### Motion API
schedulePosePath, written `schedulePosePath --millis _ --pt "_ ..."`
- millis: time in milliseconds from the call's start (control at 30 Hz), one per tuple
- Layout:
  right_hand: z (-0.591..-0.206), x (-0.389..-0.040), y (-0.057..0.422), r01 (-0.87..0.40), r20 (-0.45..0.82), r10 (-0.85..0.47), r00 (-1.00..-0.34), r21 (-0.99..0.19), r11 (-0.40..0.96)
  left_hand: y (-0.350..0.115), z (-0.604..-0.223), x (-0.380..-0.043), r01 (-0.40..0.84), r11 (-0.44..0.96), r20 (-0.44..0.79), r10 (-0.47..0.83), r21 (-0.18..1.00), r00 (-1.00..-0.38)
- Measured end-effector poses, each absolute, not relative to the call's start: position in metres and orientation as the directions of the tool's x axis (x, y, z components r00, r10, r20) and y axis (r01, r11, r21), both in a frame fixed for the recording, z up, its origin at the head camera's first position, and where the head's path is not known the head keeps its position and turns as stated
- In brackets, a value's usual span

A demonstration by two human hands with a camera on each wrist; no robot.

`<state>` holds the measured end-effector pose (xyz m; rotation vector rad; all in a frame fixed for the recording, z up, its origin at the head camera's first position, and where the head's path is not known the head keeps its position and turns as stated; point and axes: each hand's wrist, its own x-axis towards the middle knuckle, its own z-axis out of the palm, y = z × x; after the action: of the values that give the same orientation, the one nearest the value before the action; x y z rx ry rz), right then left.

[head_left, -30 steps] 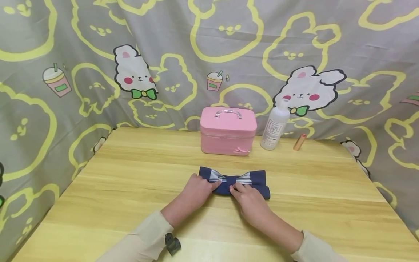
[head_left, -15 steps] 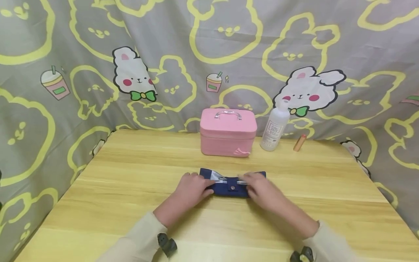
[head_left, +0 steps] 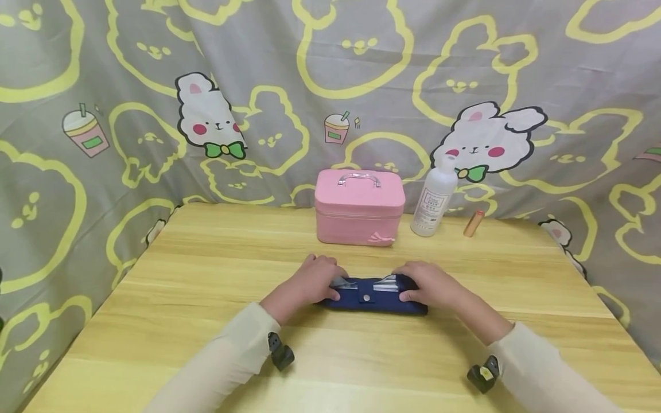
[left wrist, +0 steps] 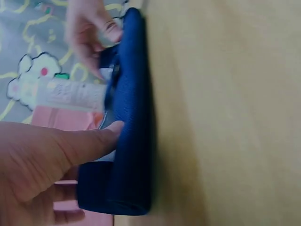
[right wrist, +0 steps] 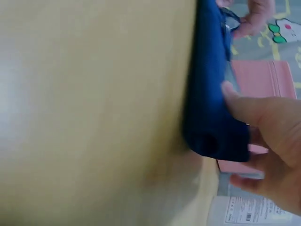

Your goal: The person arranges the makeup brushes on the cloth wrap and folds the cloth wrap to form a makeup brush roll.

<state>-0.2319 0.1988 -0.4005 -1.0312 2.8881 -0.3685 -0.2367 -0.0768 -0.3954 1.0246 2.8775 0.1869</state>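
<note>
A long navy fabric pouch (head_left: 387,304) lies across the table in front of me, folded into a roll. A short strap with a round metal snap (head_left: 366,297) crosses its middle, and pale, shiny material shows along the top opening on both sides of the strap. My left hand (head_left: 314,279) grips the left end, thumb on the near face and fingers behind. At the other end, my right hand (head_left: 435,287) holds it the same way. The left wrist view shows the rolled edge of the navy pouch (left wrist: 134,103) under my thumb; its contents cannot be made out.
Behind the pouch stands a pink case (head_left: 358,215) with a silver handle. A white bottle (head_left: 434,201) and a small orange tube (head_left: 473,223) stand to its right. A patterned grey curtain (head_left: 279,51) hangs around the wooden table (head_left: 206,258).
My right hand has left the strap and moved right to the pouch's right end, uncovering the snap. My left hand has shifted to grip the left end with fingers behind it.
</note>
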Motion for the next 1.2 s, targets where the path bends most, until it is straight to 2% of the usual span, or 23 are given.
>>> schedulePosePath --millis 100,233,400,533,633,733,867,933,1000,1067,1200 --pt "-0.406 -0.222 0.196 -0.670 0.195 -0.644 -0.740 -0.128 0.731 -0.078 -0.398 -0.232 0.671 0.734 0.026 0.673 0.108 -0.740" --pt "-0.414 -0.211 0.196 -0.717 0.370 -0.666 -0.647 -0.001 0.697 -0.083 -0.403 -0.225 0.725 0.687 0.162 0.712 0.043 -0.684" --pt "-0.423 -0.206 0.200 -0.741 0.470 -0.682 -0.560 0.085 0.667 -0.091 -0.416 -0.222 0.776 0.625 0.350 0.747 -0.082 -0.565" --pt "-0.427 -0.206 0.202 -0.750 0.503 -0.695 -0.514 0.130 0.649 -0.097 -0.423 -0.225 0.782 0.612 0.449 0.735 -0.118 -0.508" --pt "-0.430 -0.207 0.201 -0.750 0.514 -0.698 -0.499 0.146 0.645 -0.098 -0.424 -0.231 0.785 0.613 0.458 0.724 -0.086 -0.515" --pt "-0.431 -0.206 0.201 -0.748 0.504 -0.695 -0.513 0.133 0.650 -0.100 -0.419 -0.236 0.799 0.601 0.386 0.741 -0.016 -0.550" --pt "-0.425 -0.206 0.203 -0.732 0.449 -0.668 -0.593 0.044 0.680 -0.104 -0.403 -0.240 0.779 0.623 0.228 0.751 0.064 -0.620" --pt "-0.418 -0.208 0.204 -0.709 0.401 -0.651 -0.644 0.005 0.705 -0.104 -0.396 -0.240 0.757 0.650 0.179 0.739 0.062 -0.649" --pt "-0.414 -0.209 0.202 -0.698 0.372 -0.647 -0.666 -0.005 0.716 -0.102 -0.394 -0.240 0.736 0.675 0.155 0.722 0.054 -0.674" --pt "-0.413 -0.211 0.201 -0.699 0.355 -0.661 -0.661 0.030 0.715 -0.100 -0.397 -0.239 0.715 0.697 0.144 0.703 0.048 -0.696" --pt "-0.419 -0.210 0.200 -0.712 0.378 -0.704 -0.601 0.147 0.686 -0.097 -0.405 -0.237 0.682 0.731 0.139 0.673 0.029 -0.726"
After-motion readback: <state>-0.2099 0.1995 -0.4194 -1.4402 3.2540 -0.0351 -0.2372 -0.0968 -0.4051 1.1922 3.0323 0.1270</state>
